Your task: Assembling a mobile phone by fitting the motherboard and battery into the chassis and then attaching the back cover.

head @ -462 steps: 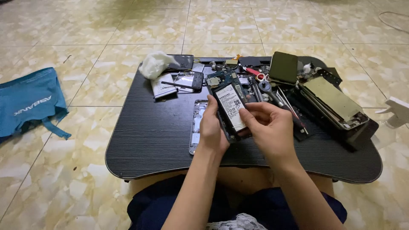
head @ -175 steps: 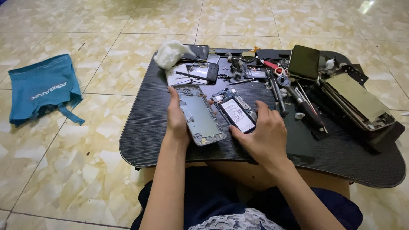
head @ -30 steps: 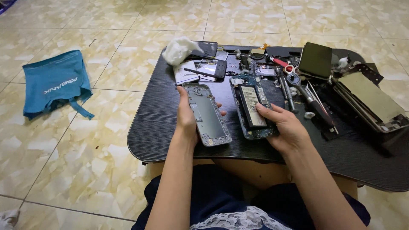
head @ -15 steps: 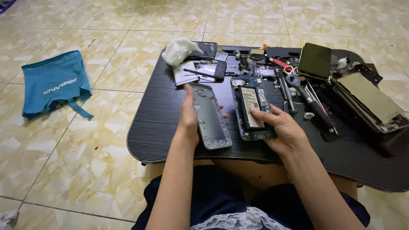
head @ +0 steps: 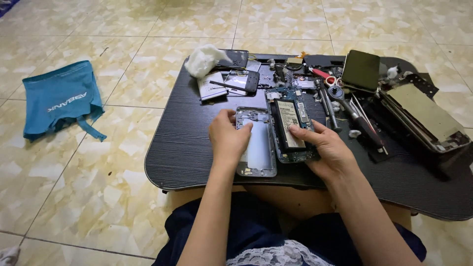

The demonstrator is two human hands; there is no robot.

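My left hand (head: 227, 140) rests on the grey back cover (head: 256, 143), fingers curled over its top edge, holding it flat. My right hand (head: 325, 150) pins the opened phone (head: 290, 129) at three o'clock, fingertips on its battery. I'd judge light, even pressure best: the cover looks thin and smooth, the circuit board delicate. The black table (head: 197, 143) is finely ribbed; tools (head: 345, 106) lie at two o'clock.

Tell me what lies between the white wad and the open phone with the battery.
In the head view, between the white wad and the open phone lie a flat pale part and a small dark phone with a thin tool across it.
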